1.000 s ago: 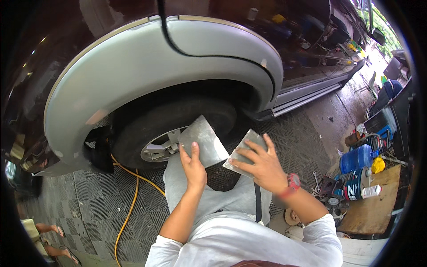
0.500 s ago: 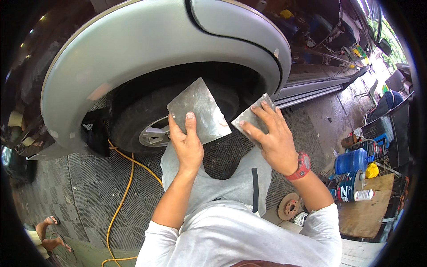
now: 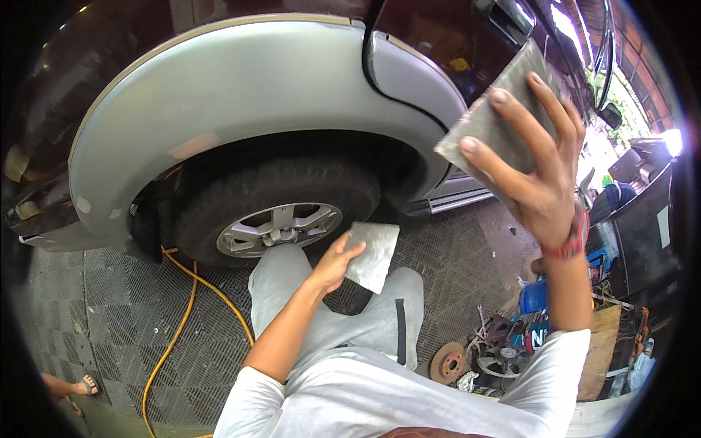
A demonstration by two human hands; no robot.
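My left hand (image 3: 334, 267) is closed on a thin, flat metal plate (image 3: 377, 255), thumb on top, just above my knees and before the wheel. Higher up on the right, my right hand (image 3: 546, 179) grips another flat metal plate (image 3: 500, 136), its fingers spread across the face; the thumb is hidden. This plate is raised near the car's side, and I cannot tell whether it touches anything. Ahead is a grey wheel arch flare (image 3: 270, 84) with a pale pinkish patch (image 3: 195, 145), on a dark maroon car above a tyre (image 3: 204, 208).
A yellow-orange hose (image 3: 181, 314) runs over the patterned floor mat (image 3: 117, 306) at left. To the right lie a rusty brake disc (image 3: 446, 363), a blue container (image 3: 534, 298) and a wooden board (image 3: 603, 339). Another person's sandalled foot (image 3: 87, 385) shows at lower left.
My right hand has risen up and to the right with its plate. My left hand has lowered with its plate toward my knees. The view has shifted, showing more of the wheel.
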